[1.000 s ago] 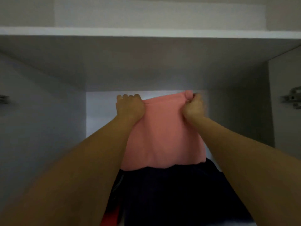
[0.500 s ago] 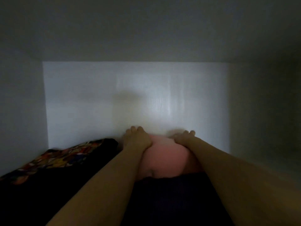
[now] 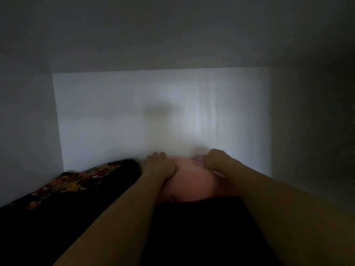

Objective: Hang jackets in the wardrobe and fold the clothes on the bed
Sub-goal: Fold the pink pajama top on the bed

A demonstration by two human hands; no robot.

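Pink folded garment (image 3: 192, 181) sits deep on the wardrobe shelf, far edge near the white back panel (image 3: 153, 112), lying on a dark pile (image 3: 192, 227); a second dark stack with a colourful print (image 3: 76, 181) lies just beside it on the left. Left hand (image 3: 158, 166) lies flat on the pink cloth, fingers straight, apparently pressing it down to settle it. Right hand (image 3: 215, 160) rests on the far right corner with fingers bent; dim and blurred, so cannot tell whether it pinches cloth.
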